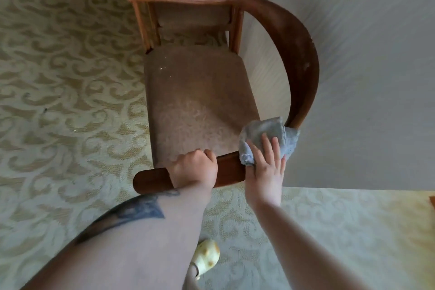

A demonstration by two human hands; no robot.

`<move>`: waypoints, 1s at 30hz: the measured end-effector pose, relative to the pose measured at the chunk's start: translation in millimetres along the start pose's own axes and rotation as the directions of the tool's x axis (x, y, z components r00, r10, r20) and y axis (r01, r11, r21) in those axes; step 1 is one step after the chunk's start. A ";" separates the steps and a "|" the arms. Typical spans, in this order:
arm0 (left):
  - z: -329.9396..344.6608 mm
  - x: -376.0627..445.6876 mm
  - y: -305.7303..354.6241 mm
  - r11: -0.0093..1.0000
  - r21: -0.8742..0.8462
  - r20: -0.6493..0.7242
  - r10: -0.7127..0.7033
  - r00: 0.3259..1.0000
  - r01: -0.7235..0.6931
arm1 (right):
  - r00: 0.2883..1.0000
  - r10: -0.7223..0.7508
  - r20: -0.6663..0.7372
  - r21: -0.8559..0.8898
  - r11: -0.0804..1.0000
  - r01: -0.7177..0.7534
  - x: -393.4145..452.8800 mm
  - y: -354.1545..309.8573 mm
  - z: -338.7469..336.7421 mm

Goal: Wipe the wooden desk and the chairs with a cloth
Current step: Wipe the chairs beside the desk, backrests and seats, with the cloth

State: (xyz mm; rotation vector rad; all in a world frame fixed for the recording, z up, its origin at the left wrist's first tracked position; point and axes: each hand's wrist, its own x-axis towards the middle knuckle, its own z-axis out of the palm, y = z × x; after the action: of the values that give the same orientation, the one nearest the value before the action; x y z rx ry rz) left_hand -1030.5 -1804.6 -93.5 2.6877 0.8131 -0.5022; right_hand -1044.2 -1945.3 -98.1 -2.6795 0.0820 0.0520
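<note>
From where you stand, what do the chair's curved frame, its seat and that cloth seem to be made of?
Curved frame: seemingly wood with a dark reddish-brown varnish; it shines softly and has pale chips along its edge.
Seat: brownish upholstery fabric, matte and slightly fuzzy, probably padded.
Cloth: soft grey-blue textile, maybe microfibre or terry; it bunches into folds under the right hand.

A pale green carpet with a beige scrolling leaf pattern (58,82) covers the floor. A plain off-white wall (367,54) rises to the right, lit by soft, even daylight.
</note>
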 end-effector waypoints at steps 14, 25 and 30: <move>8.7 -1.0 39.7 0.977 -0.080 0.054 0.201 0.978 -0.197 | 1.000 -0.018 0.012 0.067 0.998 0.017 -30.9 -5.9 -2.2; 4.4 -1.2 41.9 0.974 -0.058 0.118 0.223 0.968 -0.218 | 0.987 0.101 0.123 0.005 0.995 -0.102 2.5 -18.2 -5.5; 7.2 -2.2 43.2 0.975 -0.052 0.053 0.218 0.975 -0.215 | 0.978 0.198 -0.071 0.038 0.980 -0.196 56.1 27.0 -18.2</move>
State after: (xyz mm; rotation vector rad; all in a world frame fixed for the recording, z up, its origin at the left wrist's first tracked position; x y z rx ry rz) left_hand -1009.1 -1842.8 -91.8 2.6638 0.5006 -0.5000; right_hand -989.6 -1980.4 -96.6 -2.6339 0.3687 0.0126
